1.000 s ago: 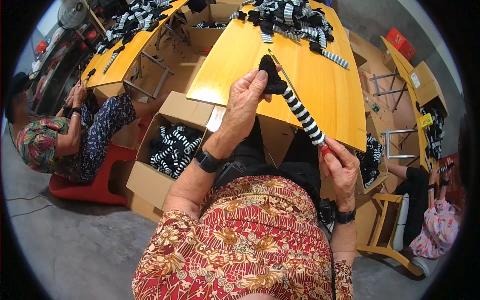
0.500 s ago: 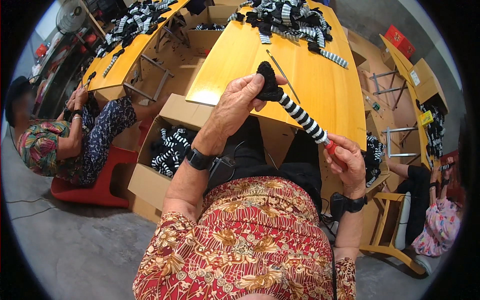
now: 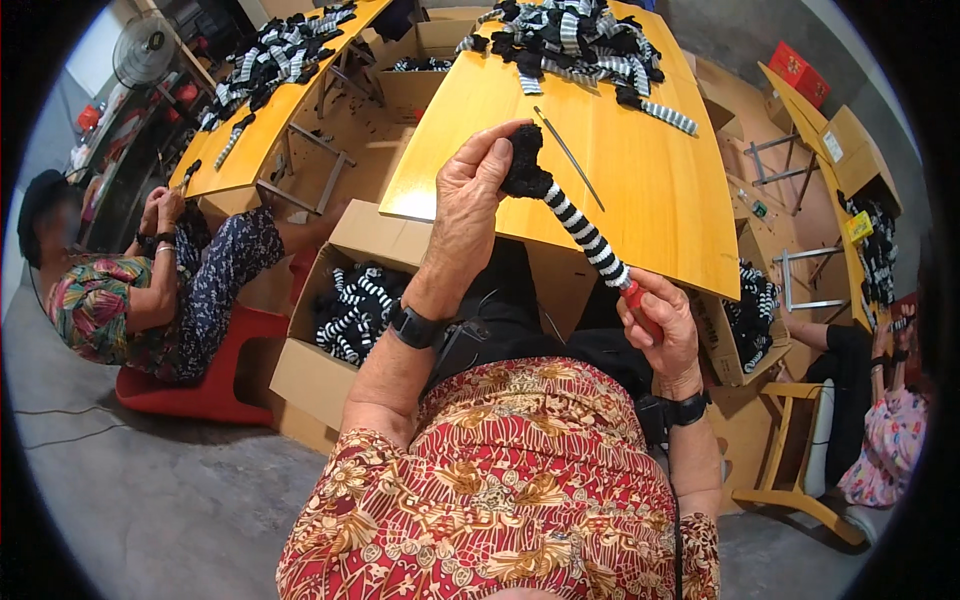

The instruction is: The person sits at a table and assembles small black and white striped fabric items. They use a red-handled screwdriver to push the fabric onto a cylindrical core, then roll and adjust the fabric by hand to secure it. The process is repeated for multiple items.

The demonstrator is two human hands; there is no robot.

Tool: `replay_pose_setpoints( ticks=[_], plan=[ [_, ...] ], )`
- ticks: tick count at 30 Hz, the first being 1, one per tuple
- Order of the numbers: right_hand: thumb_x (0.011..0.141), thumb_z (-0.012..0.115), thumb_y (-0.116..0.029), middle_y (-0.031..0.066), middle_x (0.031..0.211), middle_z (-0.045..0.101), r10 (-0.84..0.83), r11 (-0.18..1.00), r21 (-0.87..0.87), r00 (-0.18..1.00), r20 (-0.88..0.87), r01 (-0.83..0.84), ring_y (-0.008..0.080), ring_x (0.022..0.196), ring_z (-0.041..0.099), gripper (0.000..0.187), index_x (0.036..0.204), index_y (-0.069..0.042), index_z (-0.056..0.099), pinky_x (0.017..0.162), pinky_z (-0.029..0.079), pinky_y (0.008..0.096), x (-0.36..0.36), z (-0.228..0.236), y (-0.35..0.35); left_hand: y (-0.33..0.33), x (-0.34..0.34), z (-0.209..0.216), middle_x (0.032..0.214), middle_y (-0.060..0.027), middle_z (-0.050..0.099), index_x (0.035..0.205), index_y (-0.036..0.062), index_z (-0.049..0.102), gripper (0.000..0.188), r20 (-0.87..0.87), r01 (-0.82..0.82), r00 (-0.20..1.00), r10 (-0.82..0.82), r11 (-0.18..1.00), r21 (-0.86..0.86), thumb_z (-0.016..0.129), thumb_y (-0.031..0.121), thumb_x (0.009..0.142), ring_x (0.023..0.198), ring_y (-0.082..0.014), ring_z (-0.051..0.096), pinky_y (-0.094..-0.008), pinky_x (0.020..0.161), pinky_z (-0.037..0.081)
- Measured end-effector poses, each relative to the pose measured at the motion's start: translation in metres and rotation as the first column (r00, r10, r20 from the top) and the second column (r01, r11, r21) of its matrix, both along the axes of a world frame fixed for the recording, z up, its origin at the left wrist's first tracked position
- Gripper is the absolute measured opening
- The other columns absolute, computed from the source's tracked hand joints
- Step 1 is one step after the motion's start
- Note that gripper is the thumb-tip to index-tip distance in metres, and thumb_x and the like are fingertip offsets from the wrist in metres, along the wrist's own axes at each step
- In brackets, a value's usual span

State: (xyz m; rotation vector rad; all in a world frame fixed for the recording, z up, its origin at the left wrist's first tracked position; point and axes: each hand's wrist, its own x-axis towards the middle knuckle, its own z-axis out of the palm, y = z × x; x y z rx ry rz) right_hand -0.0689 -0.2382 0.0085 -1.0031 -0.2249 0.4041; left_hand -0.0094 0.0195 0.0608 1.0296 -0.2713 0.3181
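Note:
My left hand [image 3: 470, 195] pinches the broad black end of a knitted piece [image 3: 585, 235] between thumb and fingers. Its narrow tube, striped black and white, slants down to the right over the table edge. Closed round a red-handled tool [image 3: 637, 300] is my right hand [image 3: 668, 325]. The tool's shaft runs into the tube's lower end, so its tip is hidden. Beyond my hands, a thin dark rod [image 3: 570, 160] lies on the yellow table [image 3: 450, 150]. Farther back on it sits a pile of knitted pieces [image 3: 575, 40], black with grey-and-white stripes.
Cardboard boxes of striped knitted pieces stand at my left [image 3: 312, 385] and right [image 3: 715, 340]. A person [image 3: 110, 300] on a red chair [image 3: 200, 375] works at the left table [image 3: 220, 165]. Another person [image 3: 885, 430] sits at the far right, near a wooden chair [image 3: 780, 450].
Both hands have shifted slightly left with the knitted piece and tool. The black end has turned and shows more broadly. The whole view has moved a little.

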Motion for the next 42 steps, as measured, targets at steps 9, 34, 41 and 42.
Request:
replay_pose_setpoints(
  ticks=[9,34,41,42],
  plan=[
    [0.093,0.054,-0.015,0.0119,0.08,0.059,-0.071,0.997,-0.01,0.997,0.031,0.072,0.0051,0.05,0.043,0.036,0.127,0.0,0.056,0.044,0.035,0.0156,-0.003,0.0,0.011,0.003,0.001,-0.01,0.094,0.0011,0.067,0.12,0.0039,0.062,0.032,-0.03,-0.077,0.996,0.084,0.982,0.17,0.057,0.024,0.096,0.077,-0.0026,0.057,-0.0174,0.062,0.045],
    [0.091,0.058,-0.016,0.0069,0.078,0.062,-0.119,0.943,-0.242,0.911,0.395,0.228,0.0053,0.054,0.047,0.036,0.124,-0.001,0.059,0.046,0.036,0.0181,-0.005,0.005,0.005,0.001,-0.001,-0.001,0.107,-0.0096,0.066,0.113,-0.0005,0.061,0.028,-0.041,0.079,0.996,-0.079,0.997,-0.016,0.052,0.022,0.098,0.09,-0.0129,0.064,-0.0294,0.083,0.054],
    [0.09,0.058,-0.014,0.0084,0.078,0.063,-0.136,0.967,-0.158,0.927,0.351,0.201,0.0054,0.052,0.045,0.036,0.123,-0.002,0.06,0.045,0.035,0.0183,0.0,-0.001,0.008,0.011,-0.003,0.012,0.108,-0.0076,0.065,0.114,-0.0006,0.06,0.036,-0.102,0.323,0.939,-0.328,0.944,-0.062,0.056,0.03,0.096,0.09,-0.0133,0.065,-0.0279,0.08,0.054],
    [0.089,0.058,-0.014,0.0093,0.077,0.063,-0.135,0.977,-0.116,0.937,0.321,0.18,0.0055,0.051,0.045,0.036,0.123,-0.002,0.06,0.045,0.035,0.0183,0.0,-0.003,0.009,0.01,-0.005,0.014,0.109,-0.0073,0.065,0.116,-0.0007,0.06,0.037,-0.119,0.334,0.933,-0.339,0.94,-0.061,0.056,0.03,0.095,0.09,-0.0132,0.065,-0.0273,0.079,0.055]
  ],
)
